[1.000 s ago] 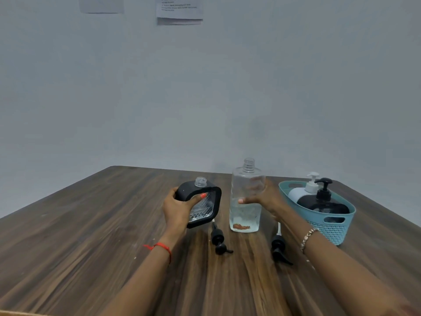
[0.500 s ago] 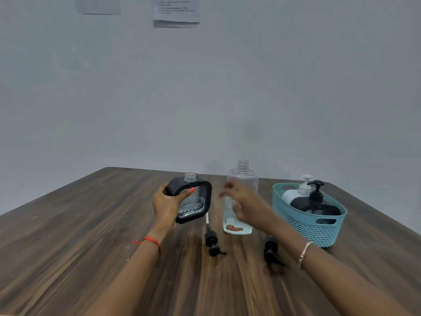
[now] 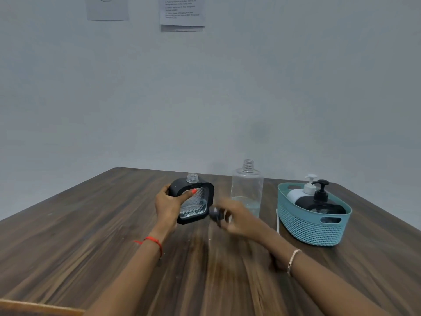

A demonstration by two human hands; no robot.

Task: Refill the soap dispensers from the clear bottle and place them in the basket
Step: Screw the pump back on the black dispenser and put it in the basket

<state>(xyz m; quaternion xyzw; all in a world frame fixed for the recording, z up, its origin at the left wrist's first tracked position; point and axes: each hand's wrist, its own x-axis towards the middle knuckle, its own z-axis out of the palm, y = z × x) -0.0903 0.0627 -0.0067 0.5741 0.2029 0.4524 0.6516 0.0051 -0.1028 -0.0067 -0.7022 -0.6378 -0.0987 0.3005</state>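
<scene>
Dark wood-grain table (image 3: 91, 236) against a bare grey wall. Our left hand (image 3: 169, 205) clasps the black-framed dispenser with a faceted clear window (image 3: 193, 202), neck open and upright, likely steadied for recapping. Our right hand (image 3: 237, 218), blurred, pinches a black pump head (image 3: 215, 213) beside it. The clear plastic bottle (image 3: 247, 190) stands uncapped behind. Two pump dispensers (image 3: 319, 201) sit in the teal basket (image 3: 312, 226).

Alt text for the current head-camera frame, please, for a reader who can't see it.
At a wooden table, a person's left hand holds an uncapped black soap dispenser while the blurred right hand grips a black pump head. Behind stands an open clear bottle; right, a teal basket holds two dispensers.
</scene>
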